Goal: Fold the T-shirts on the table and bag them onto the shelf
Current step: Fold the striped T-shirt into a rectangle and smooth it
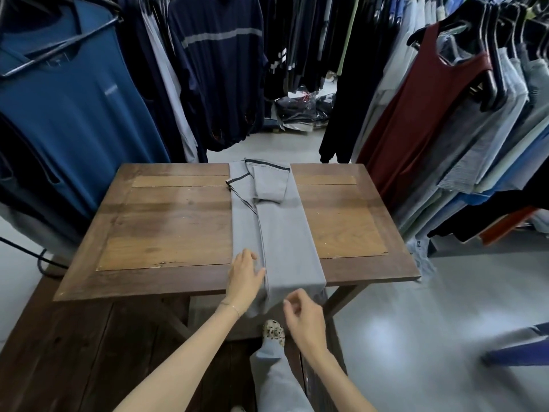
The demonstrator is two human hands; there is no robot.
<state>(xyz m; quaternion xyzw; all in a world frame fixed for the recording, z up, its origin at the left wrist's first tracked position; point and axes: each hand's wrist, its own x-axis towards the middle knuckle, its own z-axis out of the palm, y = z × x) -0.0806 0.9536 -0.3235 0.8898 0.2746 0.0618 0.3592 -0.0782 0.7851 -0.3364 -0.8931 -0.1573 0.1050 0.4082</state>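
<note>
- I was midway through the folding step: the grey T-shirt [277, 233] lay as one long strip down the middle of the wooden table [166, 221], both sides already turned in, sleeves folded across near the far edge.
- Its hem end hung over the near edge of the table, toward me.
- My left hand [244, 275] rested flat on the strip's left side near that edge, fingers straight and relaxed, touching the cloth but gripping nothing.
- My right hand [303, 315] hovered just below the table edge, beside the hanging hem, fingers loosely curled and holding nothing.
- As I judged it, the next move called for both hands to take the hem corners and carry them toward the collar, keeping the edges square.
- Bagging had not begun; I saw no bag on the table.
</note>
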